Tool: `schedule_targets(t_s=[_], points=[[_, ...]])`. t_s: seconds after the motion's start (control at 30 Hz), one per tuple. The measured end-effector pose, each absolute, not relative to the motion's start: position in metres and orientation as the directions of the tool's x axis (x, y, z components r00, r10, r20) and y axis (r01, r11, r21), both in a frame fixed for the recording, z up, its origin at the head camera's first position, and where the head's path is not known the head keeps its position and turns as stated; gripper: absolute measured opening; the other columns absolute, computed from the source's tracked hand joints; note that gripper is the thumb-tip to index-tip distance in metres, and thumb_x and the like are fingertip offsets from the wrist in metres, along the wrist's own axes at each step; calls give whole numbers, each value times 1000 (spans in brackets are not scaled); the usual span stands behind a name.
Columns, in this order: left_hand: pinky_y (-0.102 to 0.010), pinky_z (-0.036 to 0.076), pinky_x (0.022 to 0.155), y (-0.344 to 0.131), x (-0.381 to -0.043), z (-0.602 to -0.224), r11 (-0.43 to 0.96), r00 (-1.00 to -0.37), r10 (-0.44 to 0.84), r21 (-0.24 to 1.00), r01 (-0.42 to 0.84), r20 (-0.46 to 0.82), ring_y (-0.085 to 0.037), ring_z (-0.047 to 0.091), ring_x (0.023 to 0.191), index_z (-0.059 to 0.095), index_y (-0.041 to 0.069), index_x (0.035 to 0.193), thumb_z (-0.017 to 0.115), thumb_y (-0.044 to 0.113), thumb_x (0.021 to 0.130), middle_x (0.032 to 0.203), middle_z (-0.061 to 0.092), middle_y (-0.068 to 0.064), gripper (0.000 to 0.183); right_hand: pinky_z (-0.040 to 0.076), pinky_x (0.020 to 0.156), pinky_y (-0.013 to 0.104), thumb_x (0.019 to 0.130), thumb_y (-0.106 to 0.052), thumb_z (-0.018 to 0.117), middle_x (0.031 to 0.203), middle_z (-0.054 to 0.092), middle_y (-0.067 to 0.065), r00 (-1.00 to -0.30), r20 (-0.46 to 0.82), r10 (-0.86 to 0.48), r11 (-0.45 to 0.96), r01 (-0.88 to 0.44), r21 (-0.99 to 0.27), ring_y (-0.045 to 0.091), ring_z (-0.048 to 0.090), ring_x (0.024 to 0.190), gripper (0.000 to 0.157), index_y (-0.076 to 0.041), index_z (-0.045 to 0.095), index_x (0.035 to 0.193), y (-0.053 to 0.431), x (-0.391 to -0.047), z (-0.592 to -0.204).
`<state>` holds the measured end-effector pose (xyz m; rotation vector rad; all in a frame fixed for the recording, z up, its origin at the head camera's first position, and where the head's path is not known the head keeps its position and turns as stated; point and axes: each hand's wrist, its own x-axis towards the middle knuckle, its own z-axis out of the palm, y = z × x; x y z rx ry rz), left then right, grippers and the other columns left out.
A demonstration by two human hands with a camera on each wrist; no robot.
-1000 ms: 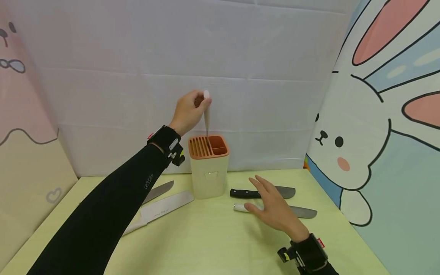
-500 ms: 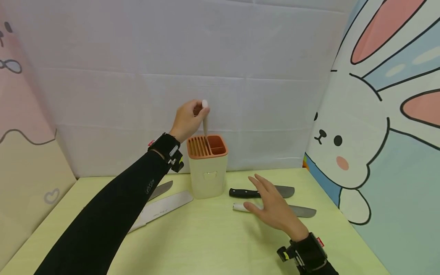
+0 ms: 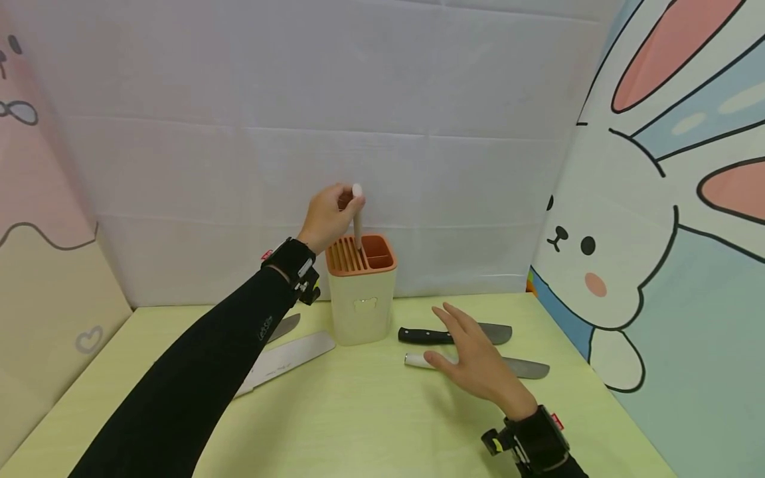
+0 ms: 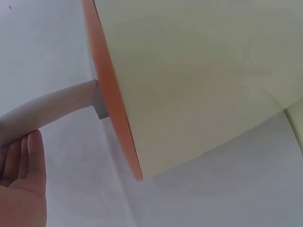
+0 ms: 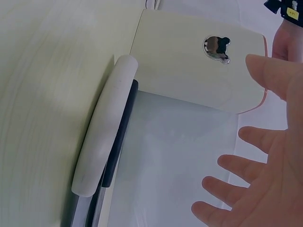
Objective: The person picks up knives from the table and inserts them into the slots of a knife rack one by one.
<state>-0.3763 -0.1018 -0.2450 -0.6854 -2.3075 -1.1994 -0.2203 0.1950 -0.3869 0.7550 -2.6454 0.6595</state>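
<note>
My left hand (image 3: 330,214) pinches the white handle of a knife (image 4: 57,105) above a cream knife block (image 3: 362,305) with an orange slotted top (image 3: 348,257). In the left wrist view only a short piece of blade shows between handle and top; the rest is hidden inside the block. My right hand (image 3: 478,362) hovers with spread fingers over two knives at the right, holding nothing. One is a black-handled knife (image 3: 425,336), the other a white-handled knife (image 3: 526,368), both lying flat with handles toward the block.
Left of the block lie a wide-bladed cleaver (image 3: 293,358) and another knife (image 3: 287,326), both partly hidden by my left sleeve. A white cloth wall (image 3: 478,199) stands close behind the block. A rabbit-printed panel (image 3: 597,265) borders the table's right side.
My left hand has moved down with the knife, whose blade has sunk into a slot of the block. The right hand stays in place.
</note>
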Motion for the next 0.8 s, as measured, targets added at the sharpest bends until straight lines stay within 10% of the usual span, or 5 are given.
schedule_targets(t_s=[0.8], points=[[-37, 48, 87, -103, -379, -252, 548, -826, 232, 633, 547, 513, -20, 56, 100, 52, 8, 131, 56, 25, 99, 113, 58, -7, 37, 36, 100, 58, 91, -51, 61, 153, 25, 10, -805, 418, -422, 750, -569, -338, 30, 25, 136, 75, -18, 28, 150, 196, -221, -387]])
